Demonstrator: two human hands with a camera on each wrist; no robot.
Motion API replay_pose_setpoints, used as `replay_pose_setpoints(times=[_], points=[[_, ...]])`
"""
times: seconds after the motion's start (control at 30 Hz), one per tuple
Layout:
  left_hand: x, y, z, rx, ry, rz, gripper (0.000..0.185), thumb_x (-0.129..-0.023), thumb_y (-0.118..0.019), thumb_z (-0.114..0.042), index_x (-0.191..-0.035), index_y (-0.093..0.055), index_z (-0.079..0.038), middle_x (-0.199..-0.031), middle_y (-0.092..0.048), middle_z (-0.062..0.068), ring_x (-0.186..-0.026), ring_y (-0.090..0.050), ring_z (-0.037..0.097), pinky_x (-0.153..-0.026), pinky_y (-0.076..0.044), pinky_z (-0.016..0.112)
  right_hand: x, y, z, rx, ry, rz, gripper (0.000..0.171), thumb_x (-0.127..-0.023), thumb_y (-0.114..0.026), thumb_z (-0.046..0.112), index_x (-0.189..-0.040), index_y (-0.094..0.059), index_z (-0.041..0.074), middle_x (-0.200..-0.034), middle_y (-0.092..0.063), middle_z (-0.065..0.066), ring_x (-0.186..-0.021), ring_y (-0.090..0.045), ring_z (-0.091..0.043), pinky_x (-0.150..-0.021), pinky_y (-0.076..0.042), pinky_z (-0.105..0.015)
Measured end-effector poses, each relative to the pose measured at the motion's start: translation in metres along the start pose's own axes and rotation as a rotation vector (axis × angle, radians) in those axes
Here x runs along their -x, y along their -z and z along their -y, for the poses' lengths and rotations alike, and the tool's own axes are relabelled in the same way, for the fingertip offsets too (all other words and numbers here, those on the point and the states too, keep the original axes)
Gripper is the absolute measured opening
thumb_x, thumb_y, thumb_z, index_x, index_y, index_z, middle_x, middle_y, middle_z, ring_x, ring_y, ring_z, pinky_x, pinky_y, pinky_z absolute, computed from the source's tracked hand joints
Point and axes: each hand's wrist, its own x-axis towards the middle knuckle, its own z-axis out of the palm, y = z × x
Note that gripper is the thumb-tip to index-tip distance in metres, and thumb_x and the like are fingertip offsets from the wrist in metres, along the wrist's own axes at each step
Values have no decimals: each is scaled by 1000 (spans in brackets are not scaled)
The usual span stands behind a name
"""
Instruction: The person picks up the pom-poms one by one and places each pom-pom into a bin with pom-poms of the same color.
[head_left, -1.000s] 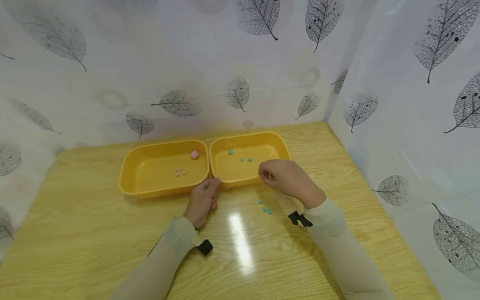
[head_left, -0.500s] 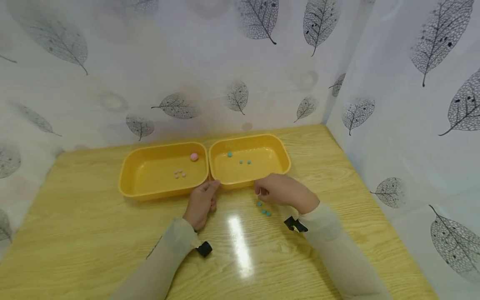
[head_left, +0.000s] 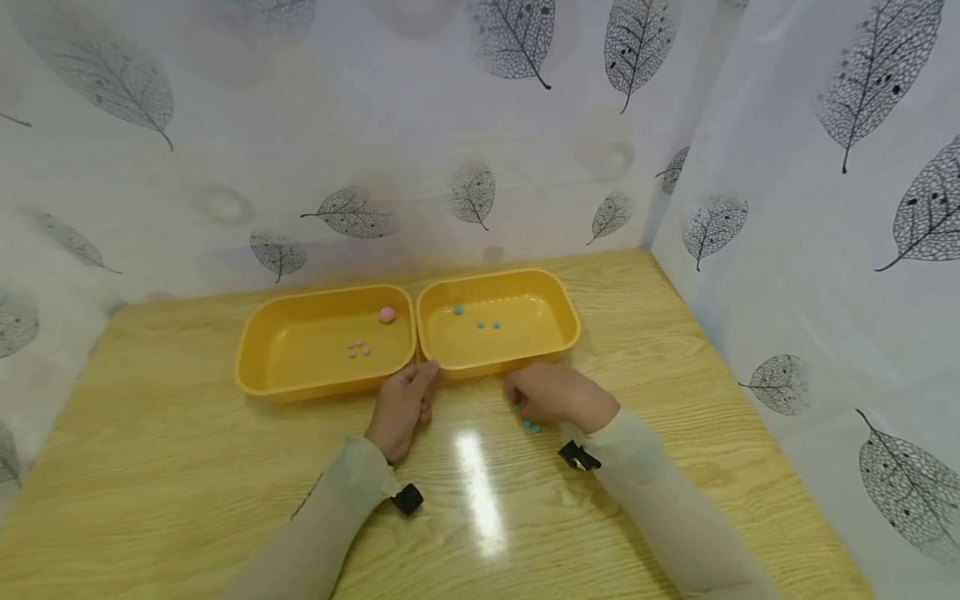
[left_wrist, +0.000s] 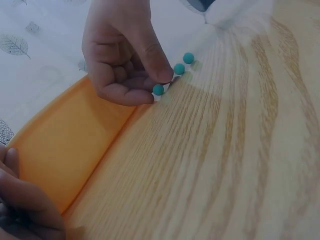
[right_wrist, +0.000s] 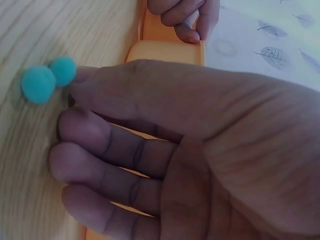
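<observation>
My right hand (head_left: 558,393) is low over the wooden table, in front of the right yellow tray (head_left: 491,367). In the left wrist view, its thumb and index finger pinch a small teal ball (left_wrist: 158,90) at the table. Two more teal balls (right_wrist: 38,84) lie just beyond the fingertips. My left hand (head_left: 401,408) grips the near rim where the two trays meet; the right wrist view shows its fingers (right_wrist: 192,35) pinching the rim. The pinched ball is hidden behind the thumb in the right wrist view.
Inside the right tray lie several teal balls (head_left: 496,325), one of them larger. The left yellow tray (head_left: 300,388) holds a larger pink ball (head_left: 387,315) and several small pink ones (head_left: 358,343). A leaf-printed curtain (head_left: 420,125) hangs behind the table and along its right side.
My right hand has come from the right tray's near rim down to the teal balls on the table, and its fingers have closed round one. The left hand has stayed at the trays.
</observation>
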Motion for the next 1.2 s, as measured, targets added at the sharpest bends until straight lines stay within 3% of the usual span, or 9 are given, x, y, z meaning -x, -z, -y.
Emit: replay_pose_setpoints(times=[0.27, 0.5, 0.7, 0.83, 1.0, 1.1, 1.2], points=[[1, -1, 0, 5, -16, 7, 42, -101, -67, -42, -88, -63, -2, -64, -45, 0, -54, -40, 11, -51, -39, 24, -1, 0, 1, 1, 75, -6, 34, -92, -66, -2, -67, -53, 18, -51, -45, 11, -47, -42, -5, -53, -32, -22], [2, -2, -1, 0, -17, -6, 40, -102, -66, -39, -87, -63, -3, -64, -45, 0, -54, -40, 11, -51, -39, 23, 1, 1, 1, 2, 59, 2, 30, -94, -65, 0, -70, -57, 16, -54, -46, 11, -50, -43, -5, -55, -33, -22], [3, -2, 0, -5, -13, -12, 38, -103, -66, -37, -88, -63, -2, -65, -45, 0, -54, -40, 11, -51, -39, 23, 3, 2, 2, 21, 113, -38, 34, -96, -63, 1, -68, -53, 17, -55, -42, 10, -51, -37, -4, -56, -30, -22], [3, -2, 1, -1, -11, -7, 39, -102, -67, -38, -88, -63, -2, -65, -45, 0, -55, -40, 11, -51, -38, 24, 9, 7, 8, 45, 161, -118, 38, -97, -61, 3, -67, -43, 19, -60, -33, 8, -54, -30, -6, -57, -26, -23], [3, -3, 0, 11, -12, -10, 36, -103, -66, -35, -90, -64, -1, -64, -45, 0, -54, -39, 11, -50, -37, 23, 18, 18, 15, 75, 190, -280, 20, -98, -65, 9, -82, -59, 17, -75, -51, 9, -65, -43, -7, -61, -38, -24], [4, -3, -2, 13, -13, -16, 36, -103, -66, -34, -90, -64, -1, -64, -45, -1, -53, -39, 10, -49, -37, 23, 20, 24, 12, 97, 174, -420, 6, -96, -66, 9, -94, -66, 14, -87, -62, 7, -73, -53, -9, -67, -47, -25], [5, -4, -2, 9, -14, -18, 37, -103, -67, -35, -89, -62, -1, -64, -44, -1, -52, -39, 10, -49, -37, 23, 21, 27, 9, 76, 146, -561, 8, -93, -64, 6, -98, -67, 12, -90, -64, 3, -74, -55, -11, -64, -49, -28]])
